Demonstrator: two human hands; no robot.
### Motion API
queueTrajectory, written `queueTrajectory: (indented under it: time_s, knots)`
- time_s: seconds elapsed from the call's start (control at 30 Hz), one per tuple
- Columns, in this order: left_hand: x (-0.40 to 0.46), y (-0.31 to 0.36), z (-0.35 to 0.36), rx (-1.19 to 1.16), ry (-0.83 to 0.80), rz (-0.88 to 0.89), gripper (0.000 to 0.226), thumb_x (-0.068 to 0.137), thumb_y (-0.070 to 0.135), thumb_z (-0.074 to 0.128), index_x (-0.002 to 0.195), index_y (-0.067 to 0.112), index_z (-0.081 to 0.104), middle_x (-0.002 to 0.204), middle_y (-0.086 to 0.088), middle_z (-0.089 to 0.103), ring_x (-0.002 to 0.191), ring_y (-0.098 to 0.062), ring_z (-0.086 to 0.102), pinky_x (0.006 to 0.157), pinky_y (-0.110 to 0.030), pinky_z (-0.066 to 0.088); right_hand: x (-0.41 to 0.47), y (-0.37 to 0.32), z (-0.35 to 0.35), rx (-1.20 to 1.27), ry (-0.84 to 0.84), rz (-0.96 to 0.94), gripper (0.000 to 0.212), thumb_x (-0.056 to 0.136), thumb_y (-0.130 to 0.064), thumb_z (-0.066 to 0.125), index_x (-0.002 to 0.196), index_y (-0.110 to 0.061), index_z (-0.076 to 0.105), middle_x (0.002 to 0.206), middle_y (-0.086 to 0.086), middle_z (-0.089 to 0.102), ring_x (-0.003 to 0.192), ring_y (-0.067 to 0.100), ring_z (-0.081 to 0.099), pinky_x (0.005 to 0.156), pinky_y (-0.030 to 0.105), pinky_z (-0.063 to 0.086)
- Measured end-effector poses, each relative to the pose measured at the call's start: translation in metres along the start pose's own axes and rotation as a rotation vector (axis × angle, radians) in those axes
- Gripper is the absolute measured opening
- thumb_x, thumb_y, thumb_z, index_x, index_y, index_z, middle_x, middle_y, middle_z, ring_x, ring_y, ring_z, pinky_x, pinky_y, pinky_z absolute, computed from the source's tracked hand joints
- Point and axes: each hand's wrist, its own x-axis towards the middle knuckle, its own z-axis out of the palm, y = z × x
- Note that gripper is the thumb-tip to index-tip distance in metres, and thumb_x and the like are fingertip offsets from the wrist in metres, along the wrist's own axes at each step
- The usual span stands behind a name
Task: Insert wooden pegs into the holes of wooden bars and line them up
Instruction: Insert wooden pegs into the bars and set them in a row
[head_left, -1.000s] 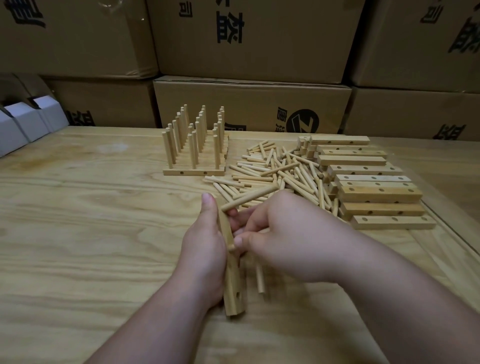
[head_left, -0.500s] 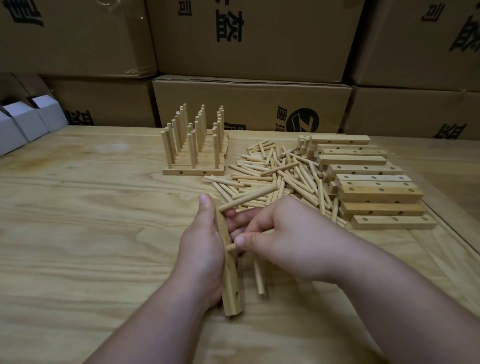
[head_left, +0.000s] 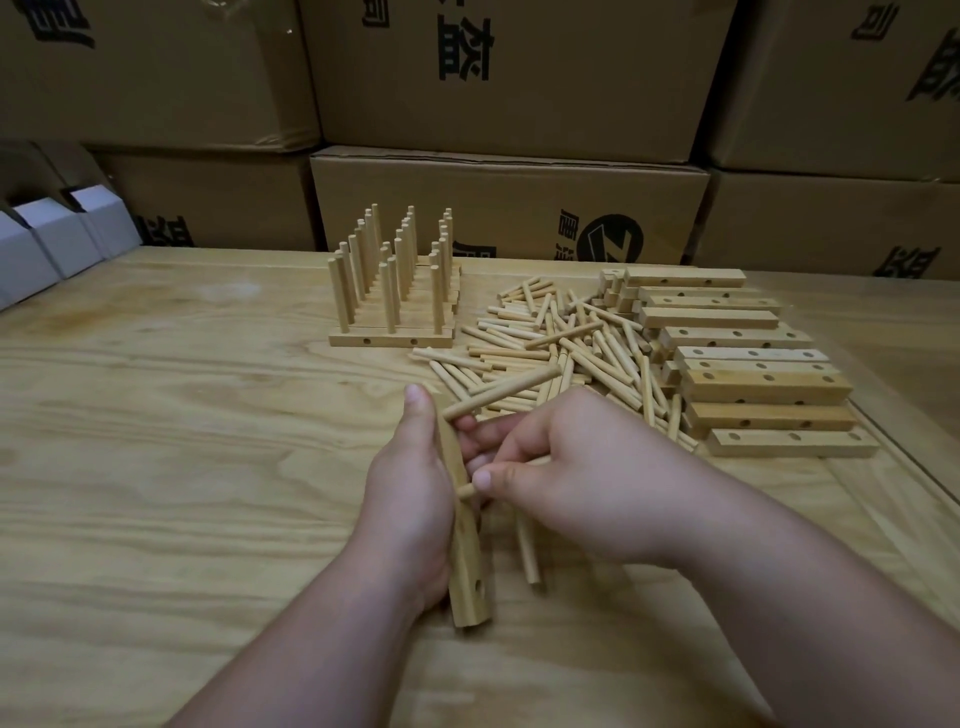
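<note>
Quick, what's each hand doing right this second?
Left hand: closed around a wooden bar, holding it on edge.
Right hand: closed, pinching a wooden peg against the bar.

The left hand (head_left: 410, 499) hides most of the bar (head_left: 467, 582). The right hand (head_left: 561, 483) covers most of the peg (head_left: 466, 490) and whether it has entered a hole.
</note>
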Motion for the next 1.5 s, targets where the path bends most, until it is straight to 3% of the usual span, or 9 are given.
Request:
queueTrajectory:
  time_s: [0.1, 0.23, 0.4, 0.6, 0.8, 0.97, 1.13, 1.2, 1.5]
  knots:
    - [-0.002, 0.000, 0.001, -0.021, 0.038, 0.045, 0.067, 0.101, 0.061, 0.033, 0.082, 0.009, 0.070, 0.086, -0.016, 0.078, 0.075, -0.029, 0.077, 0.057, -0.038, 0.060, 0.001, -0.001, 0.004, -0.015, 0.038, -0.019, 0.018, 0.092, -0.029, 0.073, 0.080, -0.019, 0.081, 0.106, -0.037, 0.068, 0.102, -0.015, 0.062, 0.097, 0.022, 0.050]
    - [-0.004, 0.001, 0.002, -0.079, 0.013, 0.058, 0.078, 0.102, 0.062, 0.029, 0.052, 0.025, 0.076, 0.083, -0.014, 0.078, 0.073, -0.028, 0.077, 0.056, -0.038, 0.059, 0.003, -0.001, 0.007, -0.041, 0.062, -0.032, 0.018, 0.092, -0.031, 0.072, 0.080, -0.020, 0.080, 0.103, -0.036, 0.068, 0.095, -0.008, 0.066, 0.094, 0.030, 0.055]
    - [0.001, 0.003, 0.000, -0.030, -0.031, 0.013, 0.075, 0.102, 0.061, 0.030, 0.073, 0.012, 0.079, 0.099, -0.021, 0.076, 0.090, -0.034, 0.076, 0.065, -0.040, 0.061, 0.001, 0.007, 0.000, 0.099, 0.007, -0.008, 0.018, 0.093, -0.032, 0.073, 0.083, -0.019, 0.083, 0.100, -0.025, 0.074, 0.098, -0.006, 0.068, 0.100, 0.035, 0.053]
    - [0.005, 0.008, -0.001, -0.144, -0.010, 0.016, 0.053, 0.104, 0.058, 0.024, 0.099, 0.012, 0.049, 0.100, -0.020, 0.077, 0.095, -0.031, 0.076, 0.086, -0.044, 0.053, 0.004, 0.010, -0.023, 0.397, 0.180, 0.233, 0.062, 0.098, -0.069, 0.042, 0.091, -0.016, 0.073, 0.055, -0.001, 0.059, 0.041, 0.012, 0.044, 0.043, 0.024, 0.040]
    - [0.005, 0.014, -0.005, -0.346, -0.015, 0.008, 0.049, 0.104, 0.059, 0.026, 0.096, 0.014, 0.045, 0.105, -0.019, 0.076, 0.101, -0.036, 0.074, 0.082, -0.046, 0.057, 0.000, 0.009, -0.003, 0.025, -0.089, 0.310, 0.049, 0.081, -0.064, 0.063, 0.082, -0.016, 0.076, 0.061, -0.004, 0.067, 0.051, 0.013, 0.057, 0.054, 0.029, 0.047]
    - [0.006, 0.017, -0.007, -0.351, -0.009, 0.036, 0.050, 0.104, 0.059, 0.025, 0.093, 0.015, 0.046, 0.103, -0.018, 0.077, 0.103, -0.038, 0.073, 0.086, -0.053, 0.056, -0.001, 0.006, -0.016, -0.139, -0.047, 0.293, 0.031, 0.096, -0.038, 0.061, 0.075, -0.018, 0.073, 0.065, -0.002, 0.072, 0.057, 0.012, 0.060, 0.061, 0.038, 0.052]
    - [0.008, 0.023, -0.011, -0.340, 0.134, 0.040, 0.051, 0.103, 0.059, 0.031, 0.083, 0.017, 0.053, 0.067, -0.005, 0.064, 0.059, -0.020, 0.062, 0.049, -0.028, 0.052, -0.018, 0.000, -0.045, -0.252, -0.148, 0.193, 0.019, 0.100, -0.050, 0.054, 0.100, -0.045, 0.072, 0.083, -0.010, 0.074, 0.078, 0.012, 0.071, 0.075, 0.039, 0.059]
    - [0.008, 0.024, -0.010, -0.309, 0.135, 0.028, 0.051, 0.102, 0.060, 0.032, 0.081, 0.019, 0.052, 0.062, -0.001, 0.054, 0.051, -0.014, 0.045, 0.037, -0.019, 0.034, -0.023, -0.002, -0.042, -0.259, -0.187, 0.124, 0.014, 0.099, -0.055, 0.052, 0.107, -0.053, 0.064, 0.071, -0.019, 0.068, 0.062, 0.003, 0.064, 0.059, 0.031, 0.054]
    - [0.003, 0.025, -0.010, -0.289, 0.043, 0.011, 0.048, 0.100, 0.061, 0.038, 0.081, 0.018, 0.050, 0.060, 0.003, 0.043, 0.045, -0.011, 0.036, 0.034, -0.019, 0.025, -0.026, -0.012, -0.025, -0.323, -0.209, -0.016, 0.014, 0.091, -0.039, 0.064, 0.095, -0.041, 0.077, 0.074, -0.006, 0.073, 0.066, 0.015, 0.065, 0.061, 0.040, 0.057]
